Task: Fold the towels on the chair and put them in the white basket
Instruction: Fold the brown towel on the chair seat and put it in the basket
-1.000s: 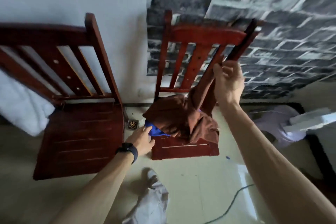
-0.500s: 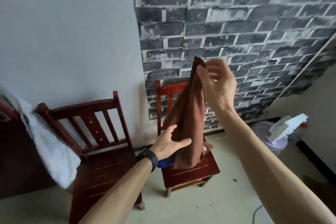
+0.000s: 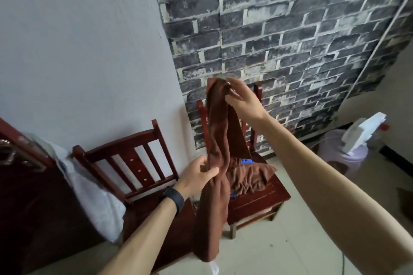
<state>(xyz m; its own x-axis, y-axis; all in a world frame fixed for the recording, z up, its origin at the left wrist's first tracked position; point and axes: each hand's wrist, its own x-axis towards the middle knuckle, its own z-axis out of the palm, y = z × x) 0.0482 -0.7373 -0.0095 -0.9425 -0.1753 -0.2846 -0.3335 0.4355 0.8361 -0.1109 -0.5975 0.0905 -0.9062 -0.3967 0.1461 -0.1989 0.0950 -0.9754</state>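
A long brown towel (image 3: 218, 140) hangs in the air in front of me, bunched lengthwise. My right hand (image 3: 242, 100) pinches its top end, raised before the brick wall. My left hand (image 3: 199, 174), with a black band on the wrist, grips the towel around its middle. Its lower end dangles below toward the floor. On the right red wooden chair (image 3: 261, 198) lies another crumpled brown towel (image 3: 250, 175), with bits of a blue towel (image 3: 247, 161) showing under it. No white basket is in view.
A second red wooden chair (image 3: 134, 163) stands at left, beside a white cloth (image 3: 89, 187) draped over dark furniture. A pale lilac bin (image 3: 344, 154) with white foam pieces stands at right. The tiled floor lies below.
My right hand has lifted the brown towel fully off the right chair. My left hand has moved from touching its side to gripping its middle. The towel now hangs longer and clear of the seat.
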